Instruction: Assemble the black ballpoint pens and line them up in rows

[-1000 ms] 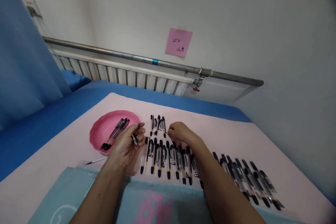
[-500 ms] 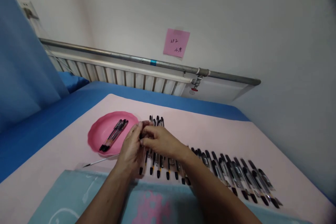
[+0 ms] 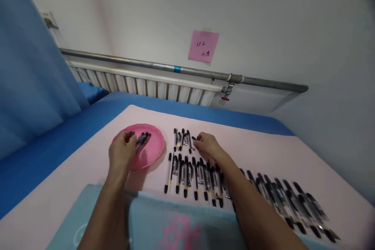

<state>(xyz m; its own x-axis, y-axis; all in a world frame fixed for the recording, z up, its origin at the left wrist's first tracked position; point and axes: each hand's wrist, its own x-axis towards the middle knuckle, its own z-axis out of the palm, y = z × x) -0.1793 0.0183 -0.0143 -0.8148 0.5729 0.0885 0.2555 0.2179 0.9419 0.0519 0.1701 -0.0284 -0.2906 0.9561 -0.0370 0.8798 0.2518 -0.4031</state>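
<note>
My left hand [image 3: 121,151] is above the left side of a pink plate [image 3: 154,152], its fingers curled together; whatever is in them is hidden. Several assembled black-capped pens [image 3: 143,142] lie in the plate beside its fingertips. My right hand [image 3: 207,145] is low over the pink sheet, fingers pinched at a small black pen cap [image 3: 193,138]. That cap is at the right end of a short row of pen parts [image 3: 183,140]. Nearer to me runs a longer row of clear barrels, refills and caps [image 3: 187,175], partly hidden by my right forearm.
More pen parts [image 3: 293,199] lie at the right on the pink sheet [image 3: 258,146]. A light blue cloth [image 3: 152,218] is across the front. Behind the blue bed surface [image 3: 140,97] are a radiator [image 3: 152,88], a metal pipe [image 3: 131,61] and a red valve [image 3: 225,99].
My hands were together over the rows of parts. Now they are apart: the left has moved left over the plate, and the right has moved right to the short row's end.
</note>
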